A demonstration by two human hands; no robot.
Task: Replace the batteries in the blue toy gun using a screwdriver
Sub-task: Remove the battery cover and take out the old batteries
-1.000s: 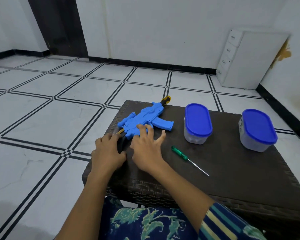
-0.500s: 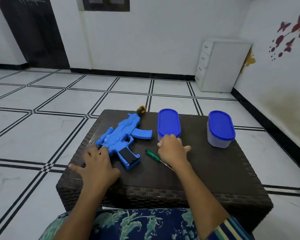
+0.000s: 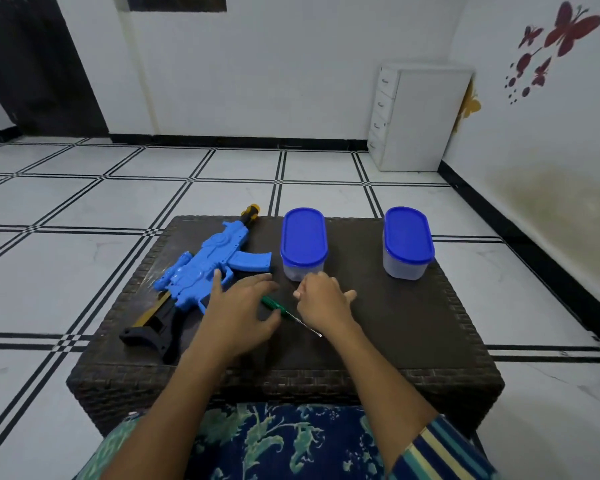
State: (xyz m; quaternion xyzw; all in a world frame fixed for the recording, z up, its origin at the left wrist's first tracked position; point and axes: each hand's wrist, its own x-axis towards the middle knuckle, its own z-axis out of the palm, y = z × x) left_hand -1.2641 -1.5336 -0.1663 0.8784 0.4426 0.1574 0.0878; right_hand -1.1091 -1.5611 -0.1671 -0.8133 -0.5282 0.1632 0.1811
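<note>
The left grip (image 3: 238,317) is released: fingers straight and spread, palm down, low over the desk (image 3: 413,323). Its forefinger reaches over the rear of the gun (image 3: 205,271), and its thumb lies close to the screwdriver (image 3: 272,304). Whether either one touches cannot be told. The right grip (image 3: 323,299) is also released and holds nothing. Its thumb sticks out to the right and its fingers are loosely bent toward the left tub (image 3: 303,237), with the tips hidden behind the back of the hand.

The gun lies flat on the left half of the desk. Its yellow-tipped muzzle is at the far edge and its black stock points to the near left corner. The left grip covers its handle, while its magazine juts right toward the left tub. The screwdriver lies on the desk between the two grips, its green handle just beside the left thumb. Its thin shaft runs along the right wrist, and the tip shows clear of the wrist.

The right tub (image 3: 407,237) stands well apart from the left one, and both have blue lids on. Their cloudy walls make the contents hard to make out. A striped sleeve (image 3: 440,452) is cut off at the lower right corner.
</note>
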